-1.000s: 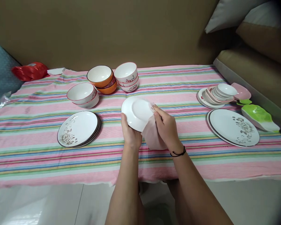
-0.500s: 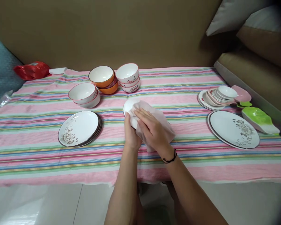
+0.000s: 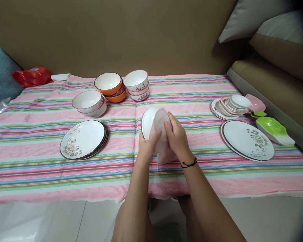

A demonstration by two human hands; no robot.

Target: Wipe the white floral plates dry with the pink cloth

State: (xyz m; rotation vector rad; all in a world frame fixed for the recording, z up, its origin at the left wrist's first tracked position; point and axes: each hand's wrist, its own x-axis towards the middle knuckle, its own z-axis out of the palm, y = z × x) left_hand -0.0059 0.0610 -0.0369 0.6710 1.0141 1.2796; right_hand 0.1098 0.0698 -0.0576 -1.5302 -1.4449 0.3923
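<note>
A small white plate (image 3: 147, 121) is held up, tilted, above the middle of the striped tablecloth (image 3: 40, 174). My left hand (image 3: 147, 148) grips the plate's lower edge, thumb across its face. My right hand (image 3: 176, 138), with a black band at the wrist, presses a pale pink cloth (image 3: 161, 139) against the plate. The cloth covers the plate's right half and hangs below my fingers.
A stack of flower-patterned plates (image 3: 83, 138) lies at left, several bowls (image 3: 108, 86) behind it. At right are a large flower plate (image 3: 247, 140), a stack of small dishes (image 3: 231, 106), a pink dish (image 3: 257, 102) and a green leaf dish (image 3: 274, 129). A red bag (image 3: 32, 75) lies far left.
The plate has turned more upright and shifted slightly right. My right hand with the cloth swept across its face to the left, then drew back to the right side.
</note>
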